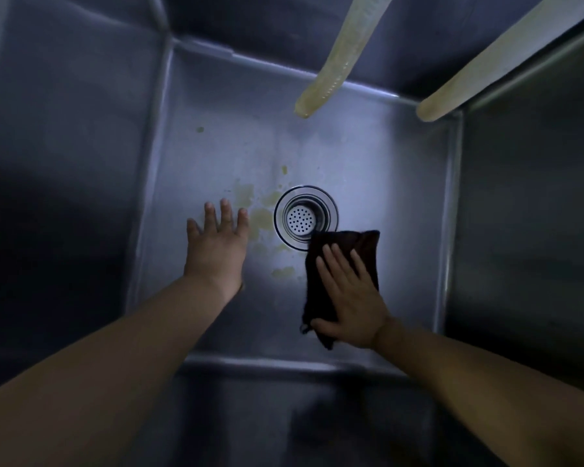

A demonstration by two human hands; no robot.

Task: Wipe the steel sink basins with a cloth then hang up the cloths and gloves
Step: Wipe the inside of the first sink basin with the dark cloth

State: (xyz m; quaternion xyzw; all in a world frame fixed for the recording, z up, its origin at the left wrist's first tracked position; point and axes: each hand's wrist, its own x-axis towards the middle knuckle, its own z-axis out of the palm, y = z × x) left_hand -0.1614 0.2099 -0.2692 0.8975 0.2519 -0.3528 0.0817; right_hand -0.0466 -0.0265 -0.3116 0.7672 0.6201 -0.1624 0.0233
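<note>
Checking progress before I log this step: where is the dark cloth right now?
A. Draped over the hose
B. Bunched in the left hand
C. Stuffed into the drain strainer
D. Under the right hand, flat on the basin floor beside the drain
D: the right hand presses the dark cloth flat on the basin floor, its corner at the drain; the left hand is bare.

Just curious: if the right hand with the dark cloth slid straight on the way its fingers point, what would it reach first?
Probably the drain strainer: the cloth under the right hand already overlaps its rim.
</note>
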